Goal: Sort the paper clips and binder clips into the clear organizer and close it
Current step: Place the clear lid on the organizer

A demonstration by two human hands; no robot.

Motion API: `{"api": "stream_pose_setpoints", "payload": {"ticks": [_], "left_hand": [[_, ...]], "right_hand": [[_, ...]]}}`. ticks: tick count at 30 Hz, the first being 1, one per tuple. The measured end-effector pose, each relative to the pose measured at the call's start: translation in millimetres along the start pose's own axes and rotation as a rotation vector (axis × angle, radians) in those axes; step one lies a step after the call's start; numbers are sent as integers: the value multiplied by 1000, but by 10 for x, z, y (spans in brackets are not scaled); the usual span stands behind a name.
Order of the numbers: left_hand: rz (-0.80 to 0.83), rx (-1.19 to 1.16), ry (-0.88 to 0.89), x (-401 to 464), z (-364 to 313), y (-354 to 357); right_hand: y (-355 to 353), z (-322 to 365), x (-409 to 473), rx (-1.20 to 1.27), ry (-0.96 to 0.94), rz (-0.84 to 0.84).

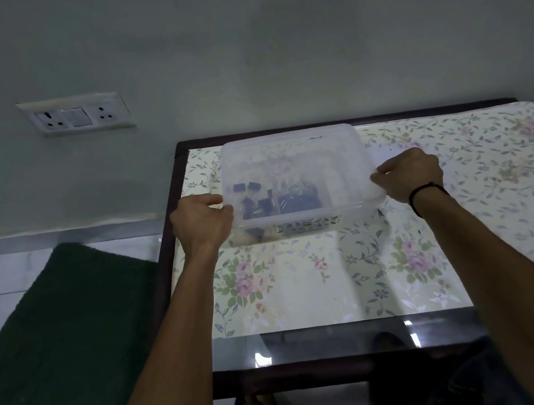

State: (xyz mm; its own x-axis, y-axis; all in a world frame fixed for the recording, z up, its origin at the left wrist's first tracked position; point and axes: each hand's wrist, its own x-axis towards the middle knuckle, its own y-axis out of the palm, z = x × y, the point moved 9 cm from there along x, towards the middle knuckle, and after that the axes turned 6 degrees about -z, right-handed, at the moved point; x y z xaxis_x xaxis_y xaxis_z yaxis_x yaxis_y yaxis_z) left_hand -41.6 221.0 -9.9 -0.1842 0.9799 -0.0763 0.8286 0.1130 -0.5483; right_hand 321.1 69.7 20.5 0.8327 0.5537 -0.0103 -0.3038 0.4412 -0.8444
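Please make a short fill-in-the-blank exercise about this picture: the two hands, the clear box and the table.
1. The left hand and the right hand grip the clear organizer by its ____ sides.
2. The dark binder clips lie ____ the organizer.
3. A black band is on the ____ wrist.
4. The table has a ____-patterned cover.

Missing words: opposite; inside; right; flower

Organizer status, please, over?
Left hand and right hand grip the clear organizer. Lid on, dark clips inside. Nothing obstructing.

We are reaching both arms forward to mid-frame, left hand (202, 222) and right hand (408, 175) curling their fingers, facing each other.
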Motion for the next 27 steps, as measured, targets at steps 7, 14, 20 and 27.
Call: {"api": "stream_pose_setpoints", "payload": {"ticks": [7,14,20,27], "left_hand": [[-1,83,73,-38,-58,80],[202,64,-129,-195,124,193],[293,-275,-334,-169,163,400],[336,-510,-362,-36,122,734]], "right_hand": [[106,-12,12,40,-21,-23],[311,-300,-124,80,231,317],[492,-199,-267,610,441,512],[630,-99,-76,810,454,425]]}}
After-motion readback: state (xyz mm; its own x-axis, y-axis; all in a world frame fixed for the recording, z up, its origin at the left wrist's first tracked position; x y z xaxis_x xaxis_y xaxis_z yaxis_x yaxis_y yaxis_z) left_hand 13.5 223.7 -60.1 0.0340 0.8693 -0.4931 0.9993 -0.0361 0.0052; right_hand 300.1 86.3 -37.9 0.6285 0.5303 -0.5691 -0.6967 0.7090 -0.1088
